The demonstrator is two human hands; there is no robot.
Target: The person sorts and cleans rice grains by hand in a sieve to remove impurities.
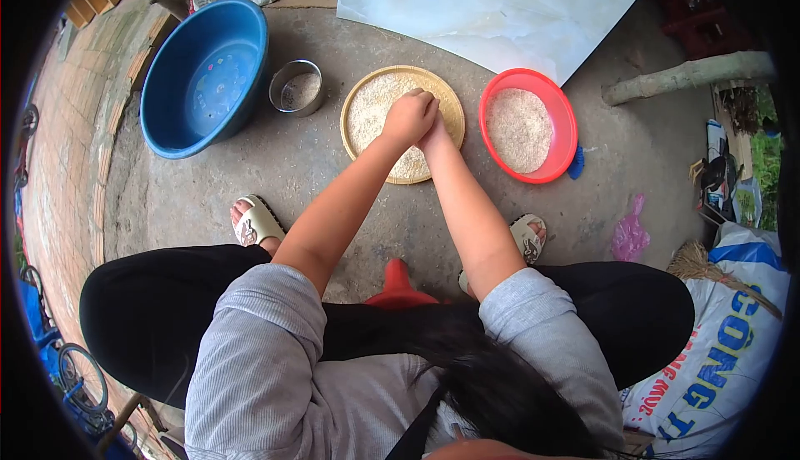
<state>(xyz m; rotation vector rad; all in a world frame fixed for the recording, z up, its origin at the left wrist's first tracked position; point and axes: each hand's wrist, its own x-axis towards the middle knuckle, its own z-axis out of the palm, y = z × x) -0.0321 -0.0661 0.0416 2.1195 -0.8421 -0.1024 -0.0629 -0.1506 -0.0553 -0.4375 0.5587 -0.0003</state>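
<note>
A round woven bamboo tray (pixel 450 110) lies on the concrete floor in front of me, with pale rice grains (pixel 371 110) spread mostly on its left and lower parts. Above it, my left hand (pixel 408 117) and my right hand (pixel 434 132) are pressed together, fingers curled closed. The left one partly covers the right, and whatever may be between them is hidden. Beside the tray on the right stands a red plastic basin (pixel 568 139) holding more rice (pixel 518 129). Left of the tray sits a small metal bowl (pixel 283 102) with some grain inside.
A large blue basin (pixel 246 85) stands at the far left. A pale glossy sheet (pixel 492 10) lies at the back. A pink plastic bag (pixel 631 231) and a printed white sack (pixel 708 360) are on the right. Wooden poles (pixel 692 77) rise on both sides. Part of a red stool (pixel 398 289) shows beneath me.
</note>
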